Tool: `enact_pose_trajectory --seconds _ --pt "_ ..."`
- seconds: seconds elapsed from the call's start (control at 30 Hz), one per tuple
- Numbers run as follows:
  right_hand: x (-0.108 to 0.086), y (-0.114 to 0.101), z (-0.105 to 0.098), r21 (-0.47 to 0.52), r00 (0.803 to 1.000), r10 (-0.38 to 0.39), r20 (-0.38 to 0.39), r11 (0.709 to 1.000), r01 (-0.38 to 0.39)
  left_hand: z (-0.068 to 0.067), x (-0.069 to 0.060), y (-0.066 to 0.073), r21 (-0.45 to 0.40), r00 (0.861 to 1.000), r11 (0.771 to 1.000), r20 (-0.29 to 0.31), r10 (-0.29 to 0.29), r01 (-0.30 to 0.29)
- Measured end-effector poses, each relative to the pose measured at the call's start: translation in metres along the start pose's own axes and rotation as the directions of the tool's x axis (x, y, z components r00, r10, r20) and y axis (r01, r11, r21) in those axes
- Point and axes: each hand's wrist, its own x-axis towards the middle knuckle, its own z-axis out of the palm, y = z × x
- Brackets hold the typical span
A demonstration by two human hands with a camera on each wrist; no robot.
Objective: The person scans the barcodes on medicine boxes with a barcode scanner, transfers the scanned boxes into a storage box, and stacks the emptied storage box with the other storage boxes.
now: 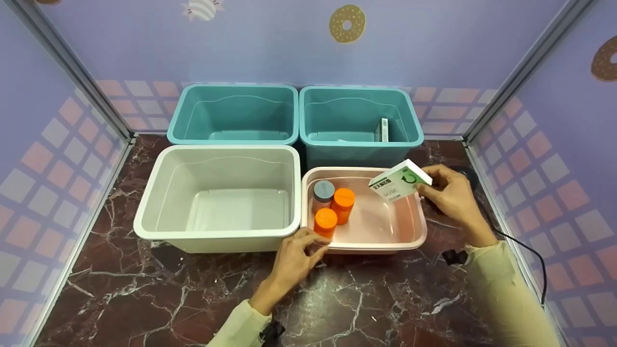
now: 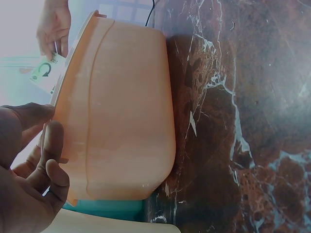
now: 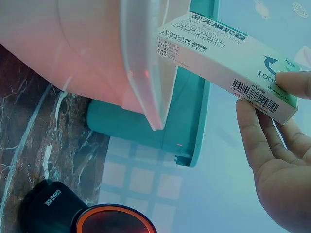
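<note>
My right hand (image 1: 450, 193) pinches a white and green medicine box (image 1: 399, 181) by one end, above the right side of the pink bin (image 1: 385, 245). Its barcode and printed side show in the right wrist view, thumb on one face and fingers on the other. My left hand (image 1: 295, 258) grips the pink bin's front rim near its left corner; in the left wrist view the thumb and fingers (image 2: 52, 141) meet at that rim. Inside the bin, at its left, stand two orange bottles (image 1: 344, 205) and a grey-capped bottle (image 1: 324, 191).
A white bin (image 1: 217, 234) stands left of the pink one. Behind are two teal bins (image 1: 234, 141); the right one holds a white box (image 1: 384, 130). A black device with an orange-ringed window (image 3: 116, 223) sits at the right, by a black cable (image 1: 532, 253).
</note>
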Motion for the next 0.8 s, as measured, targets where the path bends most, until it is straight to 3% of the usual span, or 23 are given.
enact_pose_trajectory --seconds 0.37,0.63,0.8 --pt "0.010 0.036 -0.009 0.056 0.996 0.062 -0.057 0.997 -0.059 0.000 0.000 0.001 0.014 1.000 1.000 0.007 0.001 -0.001" --pt "0.007 0.031 -0.022 0.101 0.995 0.055 -0.081 0.994 -0.047 0.000 0.000 0.000 0.002 1.000 1.000 -0.005 0.020 -0.020" --pt "0.008 0.041 -0.028 0.148 0.993 0.102 -0.053 0.985 -0.093 0.000 0.000 0.000 0.000 1.000 1.000 -0.004 0.023 -0.023"
